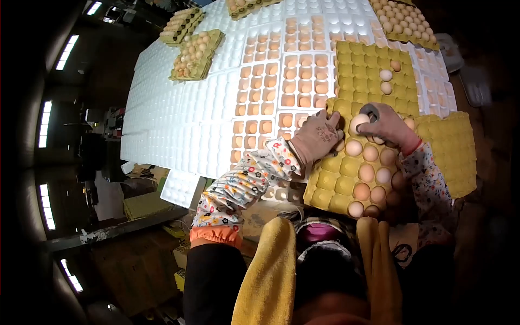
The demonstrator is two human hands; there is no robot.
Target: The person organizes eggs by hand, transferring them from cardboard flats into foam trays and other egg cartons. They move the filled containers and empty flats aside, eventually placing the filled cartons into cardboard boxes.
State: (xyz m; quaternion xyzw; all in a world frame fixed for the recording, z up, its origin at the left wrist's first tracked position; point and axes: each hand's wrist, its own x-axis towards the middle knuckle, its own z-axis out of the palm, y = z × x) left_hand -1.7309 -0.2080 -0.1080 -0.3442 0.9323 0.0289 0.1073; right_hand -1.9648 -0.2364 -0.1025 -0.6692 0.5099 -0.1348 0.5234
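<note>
My right hand point(389, 128), in a pale glove, pinches an egg point(359, 124) above the near yellow-green egg tray point(327, 181). Under and beside it, several brown and pinkish eggs point(370, 153) sit in the tray's right-hand cups, while cups on its left show bare. My left hand point(320, 136), gloved too, rests at the tray's upper left edge with its fingers curled down. Whatever lies under those fingers is hidden. One egg point(340, 145) shows just beside that hand. Beyond, another yellow-green tray point(360, 70) carries a few eggs.
White foam trays point(184, 116) cover the table, with brown eggs point(305, 86) in the middle ones. Loaded egg trays stand at the back left point(197, 54) and back right point(406, 24). Another yellow-green tray point(449, 154) lies at right. A metal bar point(119, 226) runs at lower left.
</note>
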